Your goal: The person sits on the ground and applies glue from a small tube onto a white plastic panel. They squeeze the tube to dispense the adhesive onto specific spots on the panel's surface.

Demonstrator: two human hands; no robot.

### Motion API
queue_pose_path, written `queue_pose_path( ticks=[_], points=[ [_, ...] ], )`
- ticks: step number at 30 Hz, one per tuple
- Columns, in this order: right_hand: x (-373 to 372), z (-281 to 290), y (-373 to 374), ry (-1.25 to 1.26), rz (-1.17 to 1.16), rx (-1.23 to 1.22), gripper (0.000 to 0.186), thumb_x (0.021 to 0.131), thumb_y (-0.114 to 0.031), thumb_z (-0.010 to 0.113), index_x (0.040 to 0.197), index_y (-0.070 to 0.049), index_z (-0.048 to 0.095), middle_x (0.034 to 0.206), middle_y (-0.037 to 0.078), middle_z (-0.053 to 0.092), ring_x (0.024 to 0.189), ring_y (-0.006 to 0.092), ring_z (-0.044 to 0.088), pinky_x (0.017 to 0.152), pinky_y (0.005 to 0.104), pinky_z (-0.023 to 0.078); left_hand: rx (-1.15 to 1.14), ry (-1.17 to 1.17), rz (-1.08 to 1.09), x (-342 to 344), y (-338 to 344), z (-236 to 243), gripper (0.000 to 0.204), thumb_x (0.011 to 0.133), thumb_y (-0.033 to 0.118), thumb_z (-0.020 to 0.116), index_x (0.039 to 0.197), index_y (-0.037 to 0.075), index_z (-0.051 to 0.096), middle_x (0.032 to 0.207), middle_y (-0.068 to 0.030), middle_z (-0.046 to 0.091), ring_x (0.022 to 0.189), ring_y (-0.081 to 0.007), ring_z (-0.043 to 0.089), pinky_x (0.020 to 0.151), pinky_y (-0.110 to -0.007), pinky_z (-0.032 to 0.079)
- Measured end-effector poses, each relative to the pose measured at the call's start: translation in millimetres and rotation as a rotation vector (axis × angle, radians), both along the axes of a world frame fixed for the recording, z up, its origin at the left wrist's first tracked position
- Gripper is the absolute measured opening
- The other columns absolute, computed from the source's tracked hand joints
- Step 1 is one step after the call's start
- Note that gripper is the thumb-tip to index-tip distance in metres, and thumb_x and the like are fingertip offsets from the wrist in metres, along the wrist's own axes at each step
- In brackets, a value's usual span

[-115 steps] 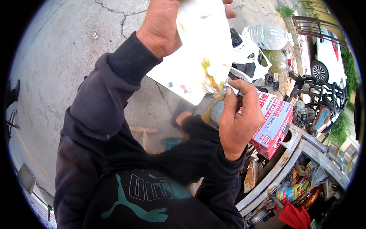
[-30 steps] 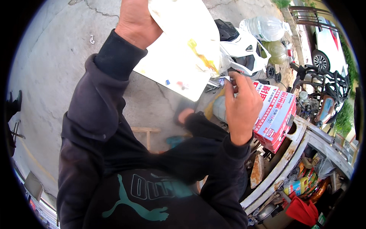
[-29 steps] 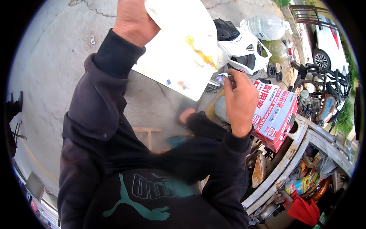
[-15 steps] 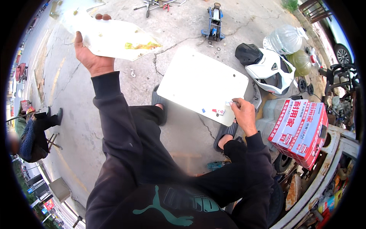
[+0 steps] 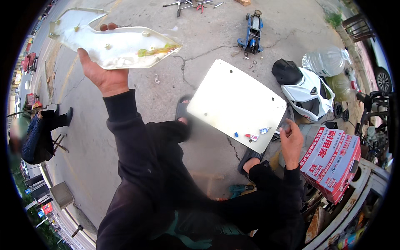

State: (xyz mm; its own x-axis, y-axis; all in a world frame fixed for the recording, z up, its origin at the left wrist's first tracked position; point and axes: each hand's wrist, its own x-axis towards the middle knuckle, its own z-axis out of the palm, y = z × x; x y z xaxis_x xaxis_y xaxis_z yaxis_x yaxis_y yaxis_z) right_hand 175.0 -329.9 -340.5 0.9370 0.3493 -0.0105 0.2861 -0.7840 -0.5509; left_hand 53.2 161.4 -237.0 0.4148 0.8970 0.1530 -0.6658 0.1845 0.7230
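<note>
My left hand [image 5: 104, 75] grips a white plastic body panel [image 5: 121, 46], fingers behind and thumb in front. Its inner side with small round posts faces me; a yellow-green smear runs along its pointed right end. Beside the right edge of a flat white board [image 5: 233, 100], my right hand [image 5: 291, 141] has its fingers curled together; whatever is between the fingertips is too small to make out. On the board's near right corner lie a small blue-and-white tube [image 5: 265, 130], a red-and-white tube [image 5: 251, 136] and a little blue cap [image 5: 236, 134].
A blue floor jack [image 5: 252, 35] and hand tools [image 5: 193, 5] are on the cracked concrete beyond. At right are a white-and-black motorcycle fairing [image 5: 310, 93], large plastic bottles [image 5: 327, 61] and a red-and-white box [image 5: 331, 160]. A teal drill [image 5: 238, 189] lies near my leg. Someone sits far left [image 5: 35, 141].
My right hand has let go of the blue-and-white tube, now lying on the board, and moved right past its edge. My left hand still holds the panel, now tilted differently. The view has shifted.
</note>
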Motion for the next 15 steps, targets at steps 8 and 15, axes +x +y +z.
queue_pose_path(
  ticks=[8, 15],
  points=[
    [-7.6, 37.7, 9.3, 0.055, 0.108, 0.217, 0.028, 0.089, 0.002, 0.072, 0.117, 0.004, 0.068, 0.079, 0.008, 0.059, 0.067, 0.0124, 0.055, 0.063, 0.0287, 0.047, 0.021, -0.417, -0.631, 5.0, 5.8, -20.8, 0.06, 0.109, 0.046, 0.033, 0.145, 0.0, 0.047, 0.139, -0.0184, 0.055, 0.134, -0.0356, 0.05, 0.114, -0.052, 0.044],
    [65.0, 35.4, -3.6, 0.152, 0.075, 0.32, 0.028, 0.1, -0.016, 0.067, 0.117, 0.005, 0.068, 0.091, 0.012, 0.074, 0.074, 0.015, 0.068, 0.069, 0.0311, 0.055, -0.119, -0.362, -0.662, 28.3, -32.2, -24.3, 0.06, 0.109, 0.047, 0.037, 0.145, 0.001, 0.048, 0.136, -0.0175, 0.054, 0.13, -0.0333, 0.051, 0.113, -0.05, 0.045]
  ],
)
